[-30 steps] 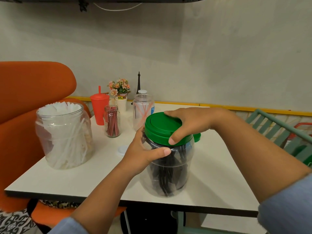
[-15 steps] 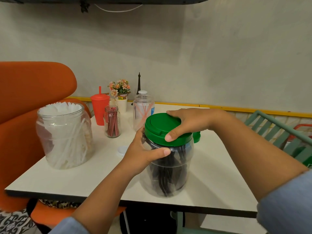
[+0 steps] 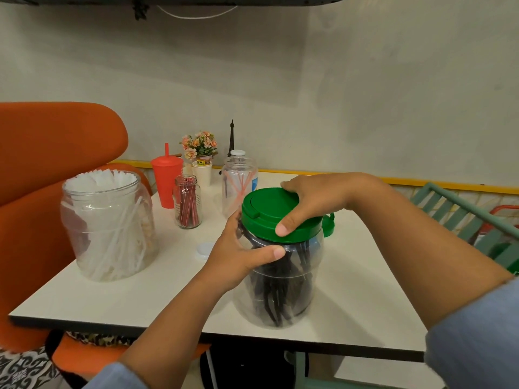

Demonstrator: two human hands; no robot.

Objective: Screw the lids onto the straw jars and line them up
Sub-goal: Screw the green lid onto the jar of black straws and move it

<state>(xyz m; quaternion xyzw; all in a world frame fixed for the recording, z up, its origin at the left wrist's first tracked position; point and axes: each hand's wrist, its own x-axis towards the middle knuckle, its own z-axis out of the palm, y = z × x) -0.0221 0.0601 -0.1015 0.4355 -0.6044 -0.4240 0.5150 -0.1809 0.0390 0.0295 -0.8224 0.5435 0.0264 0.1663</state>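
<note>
A clear jar of black straws (image 3: 280, 293) stands near the front edge of the white table (image 3: 365, 290). My left hand (image 3: 238, 256) grips its shoulder from the left. My right hand (image 3: 311, 200) is clamped over its green lid (image 3: 266, 209), thumb on the lid's front rim. To the left stands a big lidless jar of white straws (image 3: 106, 228). Further back are a small lidless jar of red straws (image 3: 187, 203) and a clear jar of pink straws (image 3: 238, 183) with a white cap. A second green lid (image 3: 328, 224) peeks out behind the black-straw jar.
A small white lid (image 3: 204, 249) lies on the table left of my left hand. A red tumbler (image 3: 166, 178), a flower pot (image 3: 200, 153) and a tower figurine (image 3: 231, 136) stand at the back. An orange chair (image 3: 42, 164) is at left, a green chair (image 3: 463, 214) at right.
My right hand has turned on the green lid: its thumb has slid left along the front rim. My left hand and the jar have stayed where they were.
</note>
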